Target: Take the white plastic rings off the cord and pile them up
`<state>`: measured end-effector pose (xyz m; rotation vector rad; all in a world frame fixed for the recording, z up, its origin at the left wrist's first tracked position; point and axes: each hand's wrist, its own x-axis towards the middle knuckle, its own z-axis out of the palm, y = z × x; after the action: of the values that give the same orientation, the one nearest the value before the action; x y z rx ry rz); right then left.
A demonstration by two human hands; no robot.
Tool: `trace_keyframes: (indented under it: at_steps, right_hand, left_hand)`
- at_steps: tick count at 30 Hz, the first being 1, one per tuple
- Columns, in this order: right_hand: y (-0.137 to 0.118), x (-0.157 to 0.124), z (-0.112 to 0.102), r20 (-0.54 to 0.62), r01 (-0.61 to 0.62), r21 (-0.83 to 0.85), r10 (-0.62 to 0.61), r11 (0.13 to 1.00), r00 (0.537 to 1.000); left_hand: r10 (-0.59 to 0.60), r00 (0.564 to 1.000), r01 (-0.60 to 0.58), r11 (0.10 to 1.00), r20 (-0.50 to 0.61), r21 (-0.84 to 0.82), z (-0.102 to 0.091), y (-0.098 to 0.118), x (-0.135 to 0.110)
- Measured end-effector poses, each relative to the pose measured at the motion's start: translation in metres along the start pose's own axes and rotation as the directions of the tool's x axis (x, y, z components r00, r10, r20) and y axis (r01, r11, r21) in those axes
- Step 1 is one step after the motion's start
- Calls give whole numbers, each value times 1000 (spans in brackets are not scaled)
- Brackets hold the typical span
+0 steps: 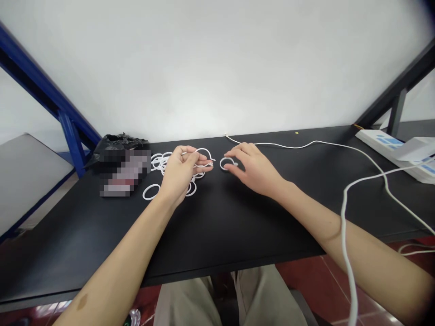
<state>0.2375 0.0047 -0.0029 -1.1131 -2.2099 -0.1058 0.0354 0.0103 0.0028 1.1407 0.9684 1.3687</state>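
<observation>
My left hand (181, 170) is closed in a pinch on a thin white ring (204, 156), held just above a pile of several white rings (159, 163) on the black table (217, 226). One ring (151, 192) lies apart, near my left wrist. My right hand (253, 167) rests on the table to the right, its fingers curled with the fingertips pressing a single white ring (226, 164) flat against the surface.
A black plastic bag (117, 144) and a blurred object (124, 174) sit left of the rings. A white cable (343, 154) runs across the table's right part and over my right forearm. A white power strip (394, 147) lies at the far right. Blue frame bars stand at left.
</observation>
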Motion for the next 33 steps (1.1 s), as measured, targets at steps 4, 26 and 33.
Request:
trace_keyframes:
  at_steps: [4,26,33]
  right_hand:
    - [-15,-2,3,-12,49,159,-48,986,999]
    - [-27,1,9,-188,58,350,9,935,982]
    - [-24,2,12,-201,-19,470,128,883,971]
  left_hand:
    - [-91,992,91,996,93,2,2,1,-4]
    - [7,977,-34,991,213,126,12,-5,-13]
    - [143,978,-189,916,152,353,9,-4,-12]
